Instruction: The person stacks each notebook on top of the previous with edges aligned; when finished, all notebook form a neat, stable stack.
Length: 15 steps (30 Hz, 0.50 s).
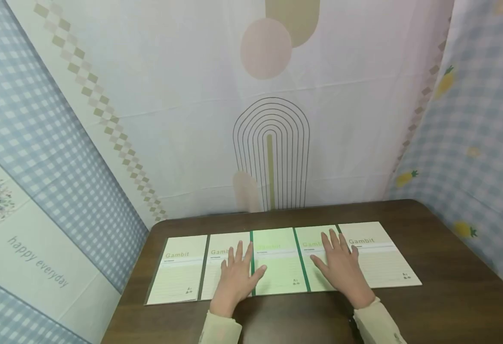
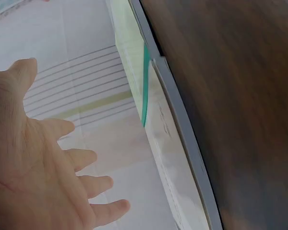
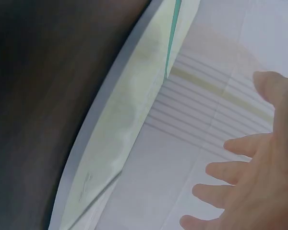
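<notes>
Several Gambit notebooks lie side by side in one row on the table. My left hand (image 1: 235,279) is spread over the second notebook from the left, a cream one (image 1: 220,242), its thumb reaching over the pale green middle notebook (image 1: 277,272). Over another pale green notebook (image 1: 320,283) my right hand (image 1: 343,270) spreads its fingers, partly overlapping the cream notebook at the right end (image 1: 384,267). Both wrist views show a gap between the palms and the covers, with nothing held. A cream notebook (image 1: 176,279) at the left end has no hand over it.
The dark wooden table (image 1: 449,267) has rounded back corners. Behind it hangs a pale patterned cloth (image 1: 191,143). Blue checked cloths hang at the left (image 1: 62,119) and right (image 1: 475,157). A dark object (image 1: 354,329) shows beside the right sleeve.
</notes>
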{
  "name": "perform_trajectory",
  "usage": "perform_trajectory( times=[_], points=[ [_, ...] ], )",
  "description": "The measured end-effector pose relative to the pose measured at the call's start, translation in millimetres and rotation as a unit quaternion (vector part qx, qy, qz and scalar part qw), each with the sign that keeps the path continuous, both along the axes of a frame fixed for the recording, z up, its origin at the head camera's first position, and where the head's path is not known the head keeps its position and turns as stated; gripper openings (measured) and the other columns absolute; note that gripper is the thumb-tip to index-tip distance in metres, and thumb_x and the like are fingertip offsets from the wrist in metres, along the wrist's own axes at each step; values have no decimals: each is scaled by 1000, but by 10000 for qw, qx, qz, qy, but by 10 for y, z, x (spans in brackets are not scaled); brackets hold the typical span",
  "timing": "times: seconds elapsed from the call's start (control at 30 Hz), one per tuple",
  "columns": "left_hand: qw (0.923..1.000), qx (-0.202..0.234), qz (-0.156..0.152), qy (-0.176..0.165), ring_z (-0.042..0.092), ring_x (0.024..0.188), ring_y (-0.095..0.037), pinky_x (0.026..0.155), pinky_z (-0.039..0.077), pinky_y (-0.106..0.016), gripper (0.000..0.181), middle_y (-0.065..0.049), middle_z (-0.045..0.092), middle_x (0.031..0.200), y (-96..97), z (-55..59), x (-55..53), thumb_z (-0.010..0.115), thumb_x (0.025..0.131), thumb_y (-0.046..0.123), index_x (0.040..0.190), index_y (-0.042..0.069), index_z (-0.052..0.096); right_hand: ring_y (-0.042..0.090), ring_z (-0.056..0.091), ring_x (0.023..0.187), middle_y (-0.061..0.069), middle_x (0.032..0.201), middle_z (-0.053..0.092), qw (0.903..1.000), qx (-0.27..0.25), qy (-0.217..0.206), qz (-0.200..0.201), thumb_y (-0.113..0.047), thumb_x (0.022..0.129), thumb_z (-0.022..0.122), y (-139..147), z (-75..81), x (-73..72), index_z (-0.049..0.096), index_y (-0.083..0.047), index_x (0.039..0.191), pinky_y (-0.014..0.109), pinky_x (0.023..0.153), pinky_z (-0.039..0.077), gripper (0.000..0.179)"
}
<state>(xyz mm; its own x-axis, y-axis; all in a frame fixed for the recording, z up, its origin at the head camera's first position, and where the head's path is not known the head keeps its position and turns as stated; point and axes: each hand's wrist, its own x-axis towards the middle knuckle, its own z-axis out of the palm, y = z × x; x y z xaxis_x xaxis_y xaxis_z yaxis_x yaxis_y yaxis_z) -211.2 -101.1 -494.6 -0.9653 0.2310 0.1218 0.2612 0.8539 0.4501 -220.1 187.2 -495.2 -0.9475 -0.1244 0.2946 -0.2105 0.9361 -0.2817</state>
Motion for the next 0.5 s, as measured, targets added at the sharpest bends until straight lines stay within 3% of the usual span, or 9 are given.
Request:
perform_trajectory(
  times=[0.2,0.5],
  points=[
    [9996,173,-239,-25,19,144,-56,108,27,-72,77,-29,22,161,82,53,-7,53,100,50,158,3,32,57,29,139,36,152,34,9998,-83,-74,-139,-37,97,64,129,19,12,42,10,146,81,99,25,71],
    [9992,0,-405,-74,17,147,-53,110,28,-69,77,-26,21,162,200,60,-37,47,101,57,159,8,31,58,25,139,39,153,29,9993,-174,-213,-258,-36,99,61,308,29,32,37,13,147,81,99,22,73]
  ],
)
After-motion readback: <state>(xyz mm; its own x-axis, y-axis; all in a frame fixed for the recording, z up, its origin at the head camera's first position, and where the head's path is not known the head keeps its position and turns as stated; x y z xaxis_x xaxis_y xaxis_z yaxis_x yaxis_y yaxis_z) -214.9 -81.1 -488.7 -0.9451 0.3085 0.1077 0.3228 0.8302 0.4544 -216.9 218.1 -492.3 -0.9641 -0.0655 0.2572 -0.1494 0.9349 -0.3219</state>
